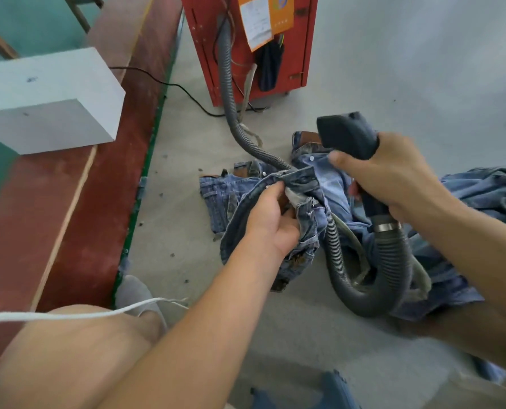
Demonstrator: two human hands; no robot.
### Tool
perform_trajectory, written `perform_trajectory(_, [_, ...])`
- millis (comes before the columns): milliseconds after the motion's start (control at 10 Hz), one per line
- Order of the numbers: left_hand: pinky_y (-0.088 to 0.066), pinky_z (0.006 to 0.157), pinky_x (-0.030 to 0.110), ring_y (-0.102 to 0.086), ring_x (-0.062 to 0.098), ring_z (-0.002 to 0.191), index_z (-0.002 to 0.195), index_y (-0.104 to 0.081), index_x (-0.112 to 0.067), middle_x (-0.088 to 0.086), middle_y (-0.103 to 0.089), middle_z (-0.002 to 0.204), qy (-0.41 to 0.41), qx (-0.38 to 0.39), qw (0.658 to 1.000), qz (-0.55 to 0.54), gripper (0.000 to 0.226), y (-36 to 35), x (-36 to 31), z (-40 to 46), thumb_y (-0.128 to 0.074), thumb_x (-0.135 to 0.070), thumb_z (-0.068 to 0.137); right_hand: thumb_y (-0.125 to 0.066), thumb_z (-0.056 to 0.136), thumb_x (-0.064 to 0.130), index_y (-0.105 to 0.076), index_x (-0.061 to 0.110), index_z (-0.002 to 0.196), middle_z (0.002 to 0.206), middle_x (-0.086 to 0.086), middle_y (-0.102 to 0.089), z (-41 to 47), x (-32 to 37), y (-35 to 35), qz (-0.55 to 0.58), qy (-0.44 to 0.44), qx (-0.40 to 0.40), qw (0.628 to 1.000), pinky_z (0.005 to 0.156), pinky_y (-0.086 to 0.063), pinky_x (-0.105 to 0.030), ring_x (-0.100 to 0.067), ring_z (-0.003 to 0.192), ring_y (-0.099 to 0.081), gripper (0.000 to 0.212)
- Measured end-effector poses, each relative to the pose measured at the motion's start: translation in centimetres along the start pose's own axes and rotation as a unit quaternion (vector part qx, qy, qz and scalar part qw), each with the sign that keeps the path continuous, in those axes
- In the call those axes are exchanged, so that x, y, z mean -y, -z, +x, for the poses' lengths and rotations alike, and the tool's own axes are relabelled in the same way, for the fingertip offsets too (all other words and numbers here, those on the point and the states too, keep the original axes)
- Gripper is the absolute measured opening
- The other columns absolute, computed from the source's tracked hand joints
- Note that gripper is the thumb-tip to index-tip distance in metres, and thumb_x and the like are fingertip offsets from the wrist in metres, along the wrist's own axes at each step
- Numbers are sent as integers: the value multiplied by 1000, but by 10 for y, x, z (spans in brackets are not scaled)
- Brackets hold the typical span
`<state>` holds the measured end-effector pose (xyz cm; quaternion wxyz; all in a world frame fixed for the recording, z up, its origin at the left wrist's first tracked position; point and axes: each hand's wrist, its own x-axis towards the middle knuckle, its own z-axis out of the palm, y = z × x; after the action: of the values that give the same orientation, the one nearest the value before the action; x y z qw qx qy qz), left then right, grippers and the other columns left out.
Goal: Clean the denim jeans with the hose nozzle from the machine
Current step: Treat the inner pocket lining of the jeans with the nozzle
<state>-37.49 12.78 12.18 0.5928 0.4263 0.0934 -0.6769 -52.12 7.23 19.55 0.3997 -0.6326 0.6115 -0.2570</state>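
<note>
A person's left hand (271,219) is gripping the denim jeans (302,202) waistband above the concrete floor (393,69); the right hand (393,175) is grasping the hose nozzle (346,135). The far red machine (246,39) is cut off, its orange label (265,19) unreadable.

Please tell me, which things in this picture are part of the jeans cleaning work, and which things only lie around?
Part of the job:
- denim jeans, waistband held by the left hand
- hose nozzle, gripped by the right hand
- corrugated hose
- red machine

Just lying about:
- white block
- other denim pile
- black cable
</note>
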Motion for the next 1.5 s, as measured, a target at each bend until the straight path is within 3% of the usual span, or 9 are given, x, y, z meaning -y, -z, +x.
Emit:
perform_trajectory(200, [-60,83,42,-66,32,82,103,-66,-5,15,-69,93,-55,84,988,-119,37,-7,7,-9,-34,-22,98,-95,56,62,-54,23,101,84,12,-61,-29,-29,-35,-89,26,-10,996,55,-39,-22,1,73,-55,72])
perform_trajectory(400, [-45,108,54,-58,39,125,134,-58,0,24,-65,127,-83,116,985,-96,50,-8,14,-10,-37,-23,95,-83,73,25,-60,18,102,72,3,-68,-12,-42,-37,-23,-2,-62,998,47,-47,-24,-12,58,-66,38])
perform_trajectory(500, [-47,109,55,-55,36,123,134,-54,0,25,-54,139,-159,-12,952,260,58,-7,8,-10,-58,-34,87,-79,80,8,-62,8,104,57,-1,-63,-3,-42,-26,140,-68,-40,987,44,-50,-28,-16,42,-58,29])
perform_trajectory(600, [-24,119,58,-25,39,145,145,-34,-8,16,-29,153,-383,-179,583,693,88,15,0,4,-72,-54,80,-77,84,7,-63,5,108,59,-6,-60,4,-42,-12,203,-68,31,976,46,-51,-30,-18,44,-54,28])
perform_trajectory(700, [-21,124,57,-28,29,153,158,-19,-23,-1,-39,154,-352,54,630,690,101,19,-22,7,-76,-53,80,-79,79,13,-67,14,103,53,-6,-58,1,-44,-2,221,-22,115,968,44,-49,-28,-17,41,-51,26])
perform_trajectory(800, [-51,88,22,-68,-6,94,106,-70,-45,-20,-75,97,-205,147,715,652,19,19,-29,9,-78,-45,88,-81,69,21,-69,20,87,56,-6,-55,6,-43,10,246,-29,168,954,46,-49,-30,-19,42,-49,21])
perform_trajectory(900, [-42,60,17,-54,1,56,71,-66,-20,-13,-58,61,-224,150,710,651,28,17,-21,4,-72,-37,92,-79,68,21,-62,13,86,55,-5,-53,20,-42,22,211,-57,157,963,46,-49,-31,-19,43,-49,26])
perform_trajectory(1200, [-58,71,38,-72,31,82,104,-71,-4,20,-73,95,-48,87,950,296,19,15,2,9,-71,-20,94,-79,88,14,-64,12,108,66,-6,-73,19,-40,6,58,-37,126,990,50,-59,-38,-22,48,-60,25])
perform_trajectory(1500, [-63,73,41,-76,35,88,113,-69,11,25,-76,103,-146,38,953,262,30,11,14,16,-77,8,83,-92,78,28,-59,16,106,69,-9,-70,-8,-33,16,15,-17,71,997,45,-56,-32,-19,46,-63,45])
